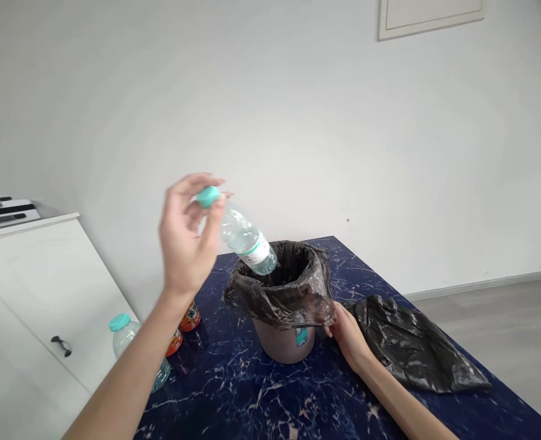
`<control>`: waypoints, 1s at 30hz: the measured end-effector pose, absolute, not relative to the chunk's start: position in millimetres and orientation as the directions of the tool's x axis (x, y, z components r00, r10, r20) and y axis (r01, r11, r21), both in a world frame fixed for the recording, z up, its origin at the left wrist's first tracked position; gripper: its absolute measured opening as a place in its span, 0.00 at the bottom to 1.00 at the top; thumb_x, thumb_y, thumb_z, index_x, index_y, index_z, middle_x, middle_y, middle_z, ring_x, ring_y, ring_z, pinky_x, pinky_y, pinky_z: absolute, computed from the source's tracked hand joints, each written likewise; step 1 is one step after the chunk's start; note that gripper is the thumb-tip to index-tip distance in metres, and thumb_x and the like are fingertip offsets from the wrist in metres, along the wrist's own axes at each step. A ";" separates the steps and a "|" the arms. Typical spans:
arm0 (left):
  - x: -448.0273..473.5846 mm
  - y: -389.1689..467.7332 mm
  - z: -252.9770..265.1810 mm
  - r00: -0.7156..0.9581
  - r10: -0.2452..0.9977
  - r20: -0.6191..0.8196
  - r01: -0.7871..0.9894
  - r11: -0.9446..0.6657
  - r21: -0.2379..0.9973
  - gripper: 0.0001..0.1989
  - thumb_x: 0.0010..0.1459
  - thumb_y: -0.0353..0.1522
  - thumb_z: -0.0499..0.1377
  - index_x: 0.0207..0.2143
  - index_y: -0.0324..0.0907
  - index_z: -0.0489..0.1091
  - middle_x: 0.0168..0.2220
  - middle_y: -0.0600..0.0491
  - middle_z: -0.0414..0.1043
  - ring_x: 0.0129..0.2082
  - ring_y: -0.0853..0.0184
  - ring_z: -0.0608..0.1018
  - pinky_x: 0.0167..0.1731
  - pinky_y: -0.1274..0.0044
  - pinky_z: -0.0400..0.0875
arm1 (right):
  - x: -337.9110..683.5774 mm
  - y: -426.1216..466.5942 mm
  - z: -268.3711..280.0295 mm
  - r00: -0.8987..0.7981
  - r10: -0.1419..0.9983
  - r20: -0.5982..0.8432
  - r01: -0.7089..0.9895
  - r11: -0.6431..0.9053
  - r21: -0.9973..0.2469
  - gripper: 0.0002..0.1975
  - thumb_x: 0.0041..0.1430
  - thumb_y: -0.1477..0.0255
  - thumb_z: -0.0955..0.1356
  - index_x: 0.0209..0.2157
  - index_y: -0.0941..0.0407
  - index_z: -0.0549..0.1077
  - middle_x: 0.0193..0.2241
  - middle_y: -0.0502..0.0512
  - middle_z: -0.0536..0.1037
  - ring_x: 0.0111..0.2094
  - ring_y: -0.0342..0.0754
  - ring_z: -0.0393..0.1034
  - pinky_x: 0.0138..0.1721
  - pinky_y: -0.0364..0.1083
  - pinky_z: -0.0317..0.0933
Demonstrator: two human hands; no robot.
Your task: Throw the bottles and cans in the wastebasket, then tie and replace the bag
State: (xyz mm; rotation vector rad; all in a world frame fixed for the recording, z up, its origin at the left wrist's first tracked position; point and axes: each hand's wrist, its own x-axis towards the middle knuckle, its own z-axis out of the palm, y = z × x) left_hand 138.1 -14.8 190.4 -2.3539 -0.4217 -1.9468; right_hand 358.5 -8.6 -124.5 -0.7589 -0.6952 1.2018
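My left hand (188, 235) is raised, its fingers closed around the neck of a clear plastic bottle (247, 239) just below the teal cap. The bottle tilts with its base down, over the mouth of a small trash can (282, 343). A black garbage bag (293, 302) lines the can and folds over its rim. At the can's right side, my right hand (345, 333) grips the hanging edge of this bag; its fingertips are partly hidden.
Another clear bottle with a teal cap (123, 333) stands at the left, partly behind my left forearm, near orange cans (191, 318). A second black bag (408, 348) lies on the blue marbled table (252, 403). A white cabinet (32, 305) stands left.
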 end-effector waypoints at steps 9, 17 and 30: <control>185.8 49.4 142.0 0.521 0.605 0.602 0.456 -0.794 0.403 0.19 0.70 0.33 0.59 0.61 0.44 0.65 0.58 0.46 0.78 0.54 0.63 0.82 0.59 0.66 0.77 | 369.8 -7.1 -112.9 0.075 0.995 0.065 -0.789 0.099 -0.606 0.18 0.56 0.54 0.78 0.40 0.51 0.78 0.31 0.50 0.78 0.24 0.41 0.64 0.23 0.42 0.62; 182.4 69.7 119.9 0.606 0.696 0.386 0.633 -0.715 0.297 0.12 0.61 0.31 0.64 0.48 0.44 0.77 0.51 0.47 0.83 0.51 0.55 0.84 0.51 0.65 0.79 | 368.4 -6.5 -118.1 0.019 0.998 0.063 -0.825 0.051 -0.562 0.15 0.55 0.60 0.79 0.40 0.53 0.81 0.31 0.50 0.78 0.24 0.40 0.63 0.24 0.41 0.61; 30.3 22.2 143.3 0.089 0.707 0.702 0.974 -0.211 0.089 0.22 0.69 0.38 0.48 0.57 0.39 0.71 0.58 0.42 0.76 0.60 0.53 0.76 0.62 0.61 0.68 | 367.9 -9.1 -123.0 0.013 1.000 0.022 -0.817 0.023 -0.576 0.16 0.50 0.60 0.81 0.36 0.55 0.82 0.30 0.49 0.77 0.26 0.41 0.65 0.24 0.40 0.61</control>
